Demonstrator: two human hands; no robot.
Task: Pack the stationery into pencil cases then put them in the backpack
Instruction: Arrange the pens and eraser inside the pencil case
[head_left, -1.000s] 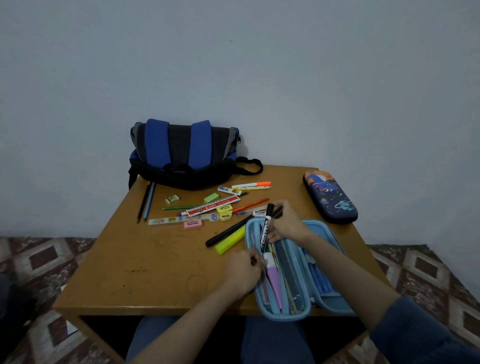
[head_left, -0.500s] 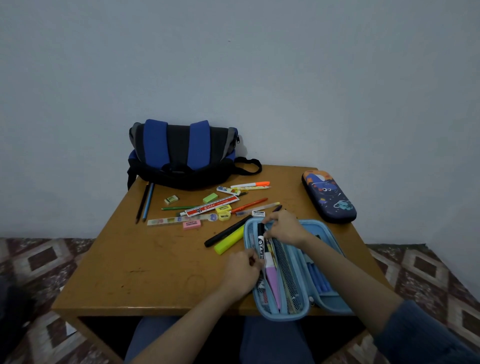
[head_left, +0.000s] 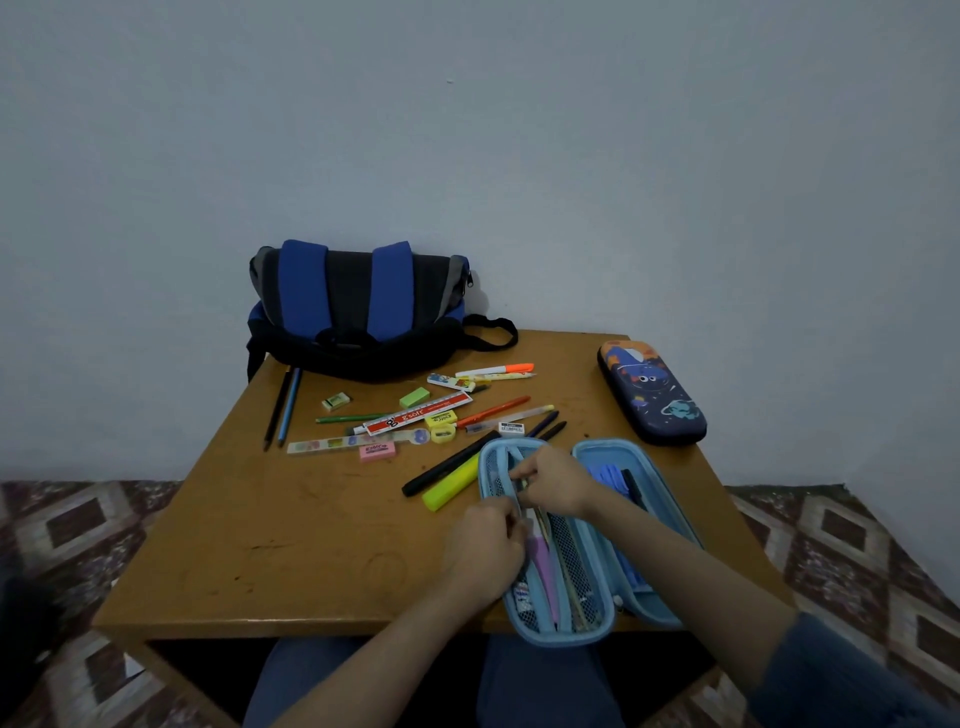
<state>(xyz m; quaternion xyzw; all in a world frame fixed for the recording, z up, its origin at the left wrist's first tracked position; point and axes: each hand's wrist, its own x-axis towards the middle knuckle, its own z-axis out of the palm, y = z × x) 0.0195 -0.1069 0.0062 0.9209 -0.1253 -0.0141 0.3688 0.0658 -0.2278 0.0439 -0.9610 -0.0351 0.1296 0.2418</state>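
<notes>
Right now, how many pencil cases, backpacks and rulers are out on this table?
Pencil cases: 2 (open light blue pencil case, closed space-print pencil case)
Backpacks: 1 (blue and black backpack)
Rulers: 2 (red ruler, clear patterned ruler)
Total: 5

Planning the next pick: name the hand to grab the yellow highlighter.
Left, probably: the left hand sits at the blue case's left edge, beside the yellow highlighter; the right hand would reach across it.
</notes>
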